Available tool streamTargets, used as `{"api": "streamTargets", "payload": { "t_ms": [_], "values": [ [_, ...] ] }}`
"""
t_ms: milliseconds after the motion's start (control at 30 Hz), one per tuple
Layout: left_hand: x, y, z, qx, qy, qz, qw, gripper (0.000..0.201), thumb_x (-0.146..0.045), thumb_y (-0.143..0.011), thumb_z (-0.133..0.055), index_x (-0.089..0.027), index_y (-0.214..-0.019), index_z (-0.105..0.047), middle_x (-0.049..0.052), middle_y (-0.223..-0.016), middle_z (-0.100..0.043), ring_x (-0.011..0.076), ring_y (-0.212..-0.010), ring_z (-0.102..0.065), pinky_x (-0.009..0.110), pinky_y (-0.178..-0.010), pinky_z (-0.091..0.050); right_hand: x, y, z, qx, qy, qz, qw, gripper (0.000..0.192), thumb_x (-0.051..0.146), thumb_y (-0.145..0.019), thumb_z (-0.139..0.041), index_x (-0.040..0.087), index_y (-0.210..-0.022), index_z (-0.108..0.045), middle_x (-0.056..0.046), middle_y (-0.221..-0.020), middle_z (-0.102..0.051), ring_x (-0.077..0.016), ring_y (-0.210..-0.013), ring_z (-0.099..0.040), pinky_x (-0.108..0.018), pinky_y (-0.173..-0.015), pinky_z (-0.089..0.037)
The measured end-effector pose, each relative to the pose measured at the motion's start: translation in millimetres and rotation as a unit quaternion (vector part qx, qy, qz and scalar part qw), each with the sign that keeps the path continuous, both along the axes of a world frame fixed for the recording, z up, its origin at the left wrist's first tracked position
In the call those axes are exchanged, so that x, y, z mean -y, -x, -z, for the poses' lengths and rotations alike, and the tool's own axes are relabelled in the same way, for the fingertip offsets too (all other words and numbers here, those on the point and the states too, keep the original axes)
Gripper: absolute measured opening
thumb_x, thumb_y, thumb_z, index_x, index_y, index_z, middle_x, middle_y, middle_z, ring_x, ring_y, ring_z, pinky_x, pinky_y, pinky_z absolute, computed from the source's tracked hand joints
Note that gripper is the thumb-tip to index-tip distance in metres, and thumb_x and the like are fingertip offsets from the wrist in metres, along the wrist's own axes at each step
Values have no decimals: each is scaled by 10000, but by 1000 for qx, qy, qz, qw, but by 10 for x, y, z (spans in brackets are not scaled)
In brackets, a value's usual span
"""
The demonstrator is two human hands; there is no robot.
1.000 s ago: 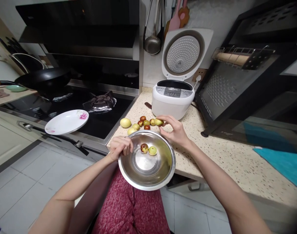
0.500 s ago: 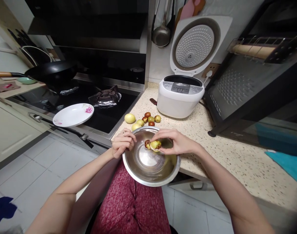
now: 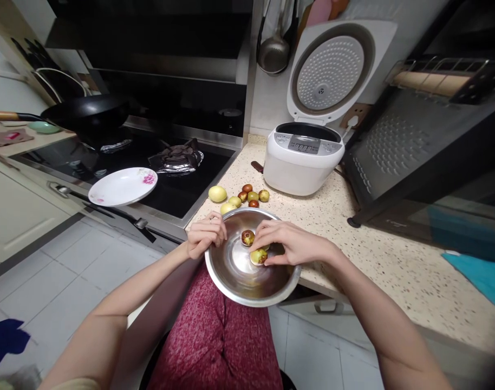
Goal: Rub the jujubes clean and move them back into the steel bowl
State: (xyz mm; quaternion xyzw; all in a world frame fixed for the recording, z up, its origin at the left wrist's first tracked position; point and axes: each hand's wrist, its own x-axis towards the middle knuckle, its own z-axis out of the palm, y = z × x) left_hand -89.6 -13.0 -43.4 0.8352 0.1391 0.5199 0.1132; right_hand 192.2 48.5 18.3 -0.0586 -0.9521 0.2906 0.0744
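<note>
Head view, one frame. The right hand [image 3: 290, 244] sits inside the steel bowl [image 3: 235, 271] at lower centre of the frame, palm down, fingers pinched narrowly on a green-brown fruit [image 3: 258, 256] that lies at or just above the bowl floor (contact with the metal cannot be told from this angle). The fruit is at the fingertips, on the side of the hand toward frame left; its long axis looks roughly horizontal in the frame, though the fingers cover too much of it to be sure. A second, redder fruit [image 3: 247, 237] lies in the bowl just up and left of the first, near it but apart.

The left hand [image 3: 204, 235] is curled closed over the bowl's rim on its left side, gripping it; the bowl hangs partly off the speckled counter [image 3: 393, 260] edge, over the person's lap.

The right hand is clearly the nearer one to the fruit; the left touches only the rim.

More fruit [image 3: 247, 196] lies loose on the counter just above the bowl in the frame (about six pieces, the largest and palest at left), between the bowl and the open rice cooker [image 3: 304, 162].

Hidden: the underside of the held fruit, the right thumb tip, and any third fruit beneath the right palm. A white plate [image 3: 123, 187] rests on the stove edge at centre left.
</note>
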Motion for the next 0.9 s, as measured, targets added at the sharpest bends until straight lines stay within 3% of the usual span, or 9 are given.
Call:
{"api": "streamTargets", "payload": {
  "t_ms": [167, 267, 400, 533, 633, 733, 900],
  "values": [
    [-29, -13, 52, 25, 9, 18, 999, 527, -334, -1112, -342, -165, -667, -570, 46, -586, -632, 182, -592, -650, 425, -803, -468, -22, -7, 8, -6, 6, -3, 1000, 388, 256, -896, -817, 256, -1279, -756, -76, -1225, -750, -248, -1175, -637, -430, -1021, -514],
    [-48, -27, 72, 38, 12, 30, 999, 538, -331, -1114, -338, -168, -657, -570, 48, -579, -625, 177, -580, -645, 411, -774, -510, -37, 0, 14, -39, 49, -1, 998, 342, 297, -919, -799, 259, -1257, -764, -71, -1204, -758, -223, -1115, -672, -406, -996, -536],
    [-55, -36, 70, 43, 18, 27, 999, 561, -322, -1117, -329, -167, -628, -556, 45, -570, -616, 170, -564, -630, 409, -762, -522, -91, 20, 43, -150, 89, 82, 981, 178, 289, -964, -737, 240, -1123, -800, -52, -1067, -788, -196, -984, -717, -380, -917, -571],
    [-50, -38, 60, 43, 22, 26, 999, 579, -329, -1122, -320, -170, -617, -552, 42, -563, -616, 167, -561, -630, 404, -754, -527, -270, 3, 149, -279, 6, 244, 929, 156, 259, -997, -658, 241, -1073, -793, -58, -1059, -789, -228, -998, -726, -425, -922, -584],
    [-52, -37, 56, 44, 20, 28, 998, 570, -314, -1122, -321, -169, -621, -551, 39, -556, -610, 167, -562, -634, 406, -760, -527, -460, -22, 306, -275, -115, 324, 898, 218, 217, -1013, -587, 213, -1133, -769, -97, -1054, -769, -268, -1005, -711, -459, -887, -599],
    [-59, -35, 50, 44, 14, 32, 998, 554, -297, -1119, -327, -166, -632, -557, 40, -560, -612, 167, -561, -634, 405, -754, -524, -610, -8, 481, -223, -195, 337, 894, 289, 187, -1020, -539, 193, -1242, -724, -129, -1119, -741, -292, -1035, -695, -488, -885, -613],
    [-57, -42, 40, 44, 15, 35, 998, 546, -290, -1117, -325, -164, -635, -548, 40, -560, -604, 168, -568, -635, 403, -755, -523, -737, 89, 666, -192, -247, 309, 898, 369, 182, -1047, -493, 188, -1375, -663, -149, -1316, -706, -300, -1218, -665, -507, -1014, -599]
  ]
}}
